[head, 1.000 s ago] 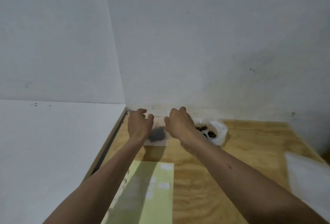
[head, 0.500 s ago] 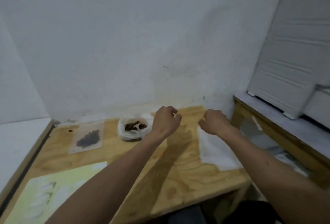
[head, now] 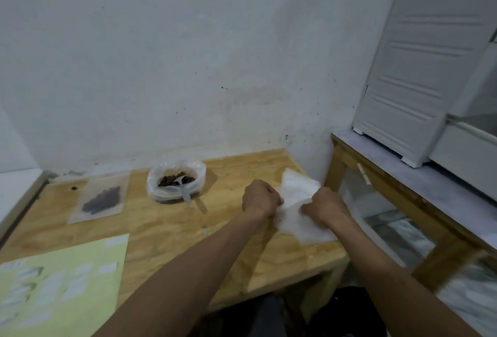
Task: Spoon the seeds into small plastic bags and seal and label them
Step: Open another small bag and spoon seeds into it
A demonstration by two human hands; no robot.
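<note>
With my left hand [head: 261, 197] and right hand [head: 324, 206] both curled, pinching the stack of empty bags [head: 297, 202], I risk lifting 2 stuck together.

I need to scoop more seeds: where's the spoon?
In the head view, the spoon stands in the seed bowl at the table's back, left of both hands.

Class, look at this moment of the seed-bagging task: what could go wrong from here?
1. Both hands, left hand and right hand, pinch the stack of empty bags, which lies near the table edge; tugging one free might drag others off.
2. The spoon sticks out of the seed container; a returning arm may well knock it and spill seeds.
</note>
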